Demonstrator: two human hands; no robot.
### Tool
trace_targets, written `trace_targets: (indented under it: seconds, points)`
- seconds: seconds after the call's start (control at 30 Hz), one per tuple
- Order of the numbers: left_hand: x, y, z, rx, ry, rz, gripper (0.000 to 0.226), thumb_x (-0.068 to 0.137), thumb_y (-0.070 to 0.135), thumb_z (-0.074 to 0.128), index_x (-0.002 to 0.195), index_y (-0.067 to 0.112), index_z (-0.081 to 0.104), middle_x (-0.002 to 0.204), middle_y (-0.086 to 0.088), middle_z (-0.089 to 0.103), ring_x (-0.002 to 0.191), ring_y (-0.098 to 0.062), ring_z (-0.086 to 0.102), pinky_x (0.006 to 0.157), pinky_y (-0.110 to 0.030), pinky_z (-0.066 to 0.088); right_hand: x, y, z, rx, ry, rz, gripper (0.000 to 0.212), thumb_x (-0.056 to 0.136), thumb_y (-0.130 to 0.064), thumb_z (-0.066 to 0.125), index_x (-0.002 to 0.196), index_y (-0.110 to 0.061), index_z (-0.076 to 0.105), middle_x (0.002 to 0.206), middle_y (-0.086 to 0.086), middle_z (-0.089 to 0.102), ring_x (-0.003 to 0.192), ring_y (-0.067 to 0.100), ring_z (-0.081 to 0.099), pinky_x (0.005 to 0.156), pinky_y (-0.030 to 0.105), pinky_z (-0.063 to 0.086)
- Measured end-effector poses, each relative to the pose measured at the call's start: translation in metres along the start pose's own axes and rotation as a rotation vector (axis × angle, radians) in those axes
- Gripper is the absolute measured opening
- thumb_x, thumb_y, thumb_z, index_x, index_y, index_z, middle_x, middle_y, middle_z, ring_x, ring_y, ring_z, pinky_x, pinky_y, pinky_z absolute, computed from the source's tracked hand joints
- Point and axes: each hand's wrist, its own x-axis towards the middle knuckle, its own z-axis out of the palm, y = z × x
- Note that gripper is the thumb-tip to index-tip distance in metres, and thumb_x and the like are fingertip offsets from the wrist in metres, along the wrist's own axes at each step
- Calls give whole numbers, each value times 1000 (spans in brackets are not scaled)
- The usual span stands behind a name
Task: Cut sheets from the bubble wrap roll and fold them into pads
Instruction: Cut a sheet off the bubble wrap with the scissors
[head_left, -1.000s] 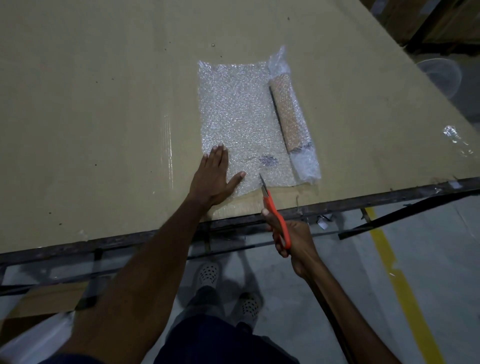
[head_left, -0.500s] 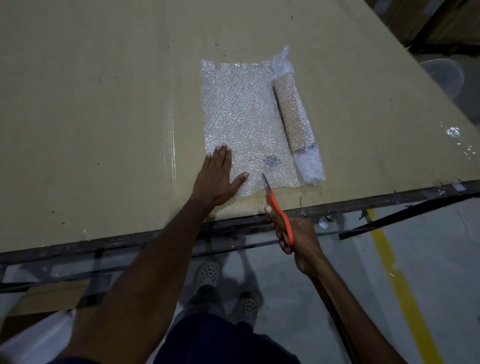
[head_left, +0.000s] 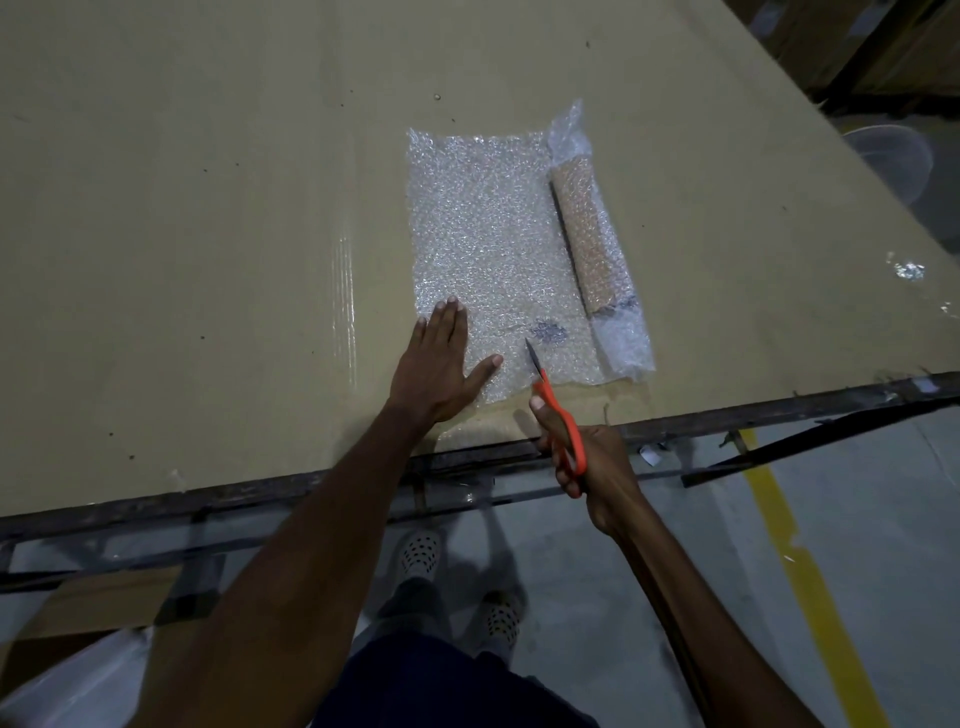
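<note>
Bubble wrap (head_left: 493, 249) lies unrolled flat on a tan cardboard-covered table (head_left: 208, 208), its sheet running away from the near edge. At the sheet's right side sits the bubble wrap roll (head_left: 592, 234), a brown cardboard core wound in clear wrap, lying lengthwise along the sheet and touching it. Loose wrap sticks out past both ends of the core. A dark smudge (head_left: 548, 331) shows through the sheet near its near end.

The left hand (head_left: 439, 371) lies palm down with fingers straight and together, thumb spread to the right, pressing on the near left corner of the sheet. Part of the palm is on the bare table beside the sheet.

The right hand (head_left: 582, 457) grips orange-handled scissors (head_left: 556, 415), fingers curled through the handle loops, just off the table's near edge. The blades point away from the person, with the tip over the sheet's near end, just right of the left thumb and just short of the smudge. Whether the blades are parted I cannot tell.

Below the table's dark metal edge (head_left: 727, 410) are a grey floor (head_left: 857, 519) with a yellow line (head_left: 810, 587), and the person's feet in white perforated shoes (head_left: 421, 553).
</note>
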Motion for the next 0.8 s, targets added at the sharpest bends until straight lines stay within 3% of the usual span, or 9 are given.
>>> trace_targets:
  seconds: [0.63, 0.8]
  points:
    - [1, 1, 0, 3, -4, -11, 90, 97, 69, 21, 156, 4, 2, 165, -12, -3, 152, -21, -6, 122, -39, -3, 20, -14, 5, -12, -16, -36, 53, 73, -52, 84, 73, -1, 70, 55, 10, 52, 34, 11, 39, 36, 18, 25]
    - [0, 1, 0, 3, -2, -10, 90, 97, 69, 21, 156, 5, 2, 165, -12, -4, 152, -21, -7, 122, -39, -4, 24, -21, 9, -7, -35, -43, 52, 72, -58, 83, 67, -8, 69, 61, 12, 56, 37, 12, 42, 36, 18, 27]
